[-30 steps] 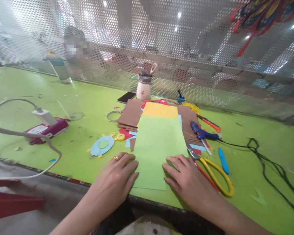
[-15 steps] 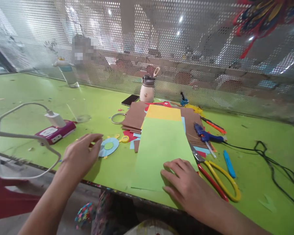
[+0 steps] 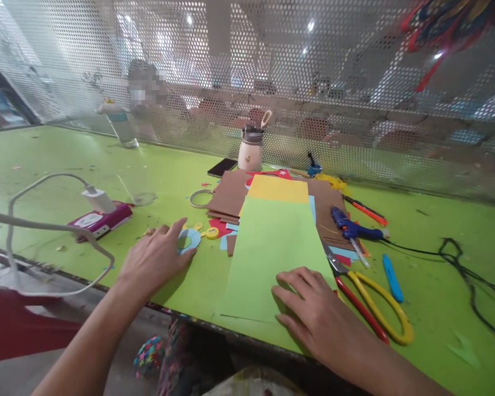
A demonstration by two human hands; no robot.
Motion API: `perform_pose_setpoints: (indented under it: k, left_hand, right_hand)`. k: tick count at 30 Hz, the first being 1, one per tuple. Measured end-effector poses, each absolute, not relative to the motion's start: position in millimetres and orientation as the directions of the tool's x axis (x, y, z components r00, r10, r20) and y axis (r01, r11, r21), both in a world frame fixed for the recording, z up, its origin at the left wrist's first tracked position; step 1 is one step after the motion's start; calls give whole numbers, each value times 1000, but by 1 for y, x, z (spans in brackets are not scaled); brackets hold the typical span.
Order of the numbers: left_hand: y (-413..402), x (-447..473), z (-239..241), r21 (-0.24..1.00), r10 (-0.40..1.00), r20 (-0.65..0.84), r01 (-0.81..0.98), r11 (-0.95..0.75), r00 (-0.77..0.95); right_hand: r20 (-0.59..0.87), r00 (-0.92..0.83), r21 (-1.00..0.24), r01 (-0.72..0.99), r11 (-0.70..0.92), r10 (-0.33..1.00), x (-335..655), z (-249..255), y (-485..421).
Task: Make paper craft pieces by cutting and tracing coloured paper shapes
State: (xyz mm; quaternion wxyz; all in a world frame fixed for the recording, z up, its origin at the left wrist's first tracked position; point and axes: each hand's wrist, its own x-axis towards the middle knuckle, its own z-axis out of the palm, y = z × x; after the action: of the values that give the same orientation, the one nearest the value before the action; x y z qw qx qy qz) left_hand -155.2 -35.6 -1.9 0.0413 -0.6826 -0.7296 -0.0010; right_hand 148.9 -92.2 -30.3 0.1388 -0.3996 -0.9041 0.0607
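Note:
My left hand [image 3: 159, 253] is over the left part of a round blue paper cutout [image 3: 193, 238] with a green centre, its thumb and fingers apart around it. Small yellow pieces stick out from the cutout's edge, and a yellow disc [image 3: 212, 233] lies beside it. My right hand [image 3: 307, 300] rests with spread fingers on the lower right of a light green paper sheet [image 3: 272, 247]. Under that sheet's far end shows a yellow sheet [image 3: 278, 187], on top of brown sheets [image 3: 229, 195]. Scissors [image 3: 367, 297] with red and yellow handles lie right of my right hand.
A blue glue gun [image 3: 355, 226], a light blue stick-shaped tool [image 3: 391, 278] and an orange-black cutter [image 3: 365, 210] lie on the right. Farther back stand a bottle [image 3: 251, 151] and a phone [image 3: 221, 167]. A purple power strip [image 3: 103, 220] with a white cable is on the left.
My left hand has moved right and its fingers have spread over the blue cutout. My right hand stays on the green sheet. The view has shifted slightly.

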Motion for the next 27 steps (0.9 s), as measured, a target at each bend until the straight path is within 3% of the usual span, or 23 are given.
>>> perform_pose_setpoints:
  k: [6,12,19,27]
  left_hand:
    - [-27,-157,2,-55,994,55,994,96,-93]
    - [-21,-169,-2,64,994,-9,992,109,-108]
    - [-9,-180,-1,98,987,-83,984,149,-141]
    - [-5,-181,3,51,986,-128,992,115,-108]
  right_hand:
    - [176,-637,-227,716,661,751,148,-26,-93]
    - [159,-639,-241,714,658,752,149,-22,-91]
    - [175,-642,-240,707,665,746,149,-25,-92]
    - [186,-652,-243,694,678,735,151,-27,-92]
